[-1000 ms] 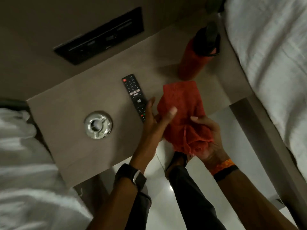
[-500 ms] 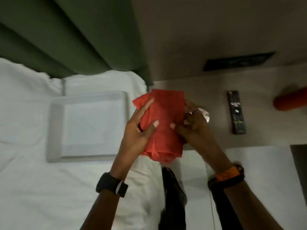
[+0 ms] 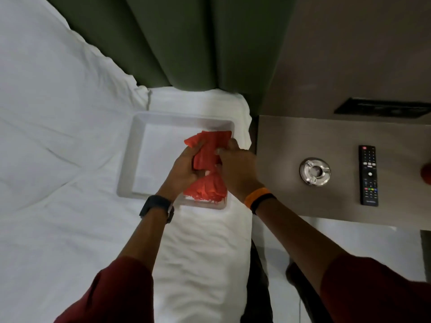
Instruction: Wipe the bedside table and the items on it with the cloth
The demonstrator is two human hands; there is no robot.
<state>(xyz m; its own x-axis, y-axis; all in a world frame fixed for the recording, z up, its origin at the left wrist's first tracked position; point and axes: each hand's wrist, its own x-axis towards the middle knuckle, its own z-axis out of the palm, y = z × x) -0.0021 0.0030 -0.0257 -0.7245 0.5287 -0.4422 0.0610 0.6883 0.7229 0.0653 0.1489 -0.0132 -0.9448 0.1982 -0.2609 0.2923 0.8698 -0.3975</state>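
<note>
A folded red cloth (image 3: 211, 145) is gripped between my left hand (image 3: 184, 169) and my right hand (image 3: 235, 169), over the right part of a white tray (image 3: 130, 157) that lies on the bed. To the right is the brown bedside table (image 3: 291, 141). On it sit a round metal ashtray (image 3: 315, 171) and a black remote (image 3: 369, 175). At the right frame edge a sliver of the red bottle (image 3: 426, 173) shows; the rest of it is cut off.
White bedding (image 3: 58, 136) covers the left half of the view, with a green padded headboard (image 3: 182, 43) behind it. A dark switch panel (image 3: 382, 110) is set in the wall above the table. Pale floor and my dark trouser legs show below.
The view has swung left from the table to the bed. Both hands have carried the cloth leftward, from the table's front edge to above the white tray, bunching it tighter.
</note>
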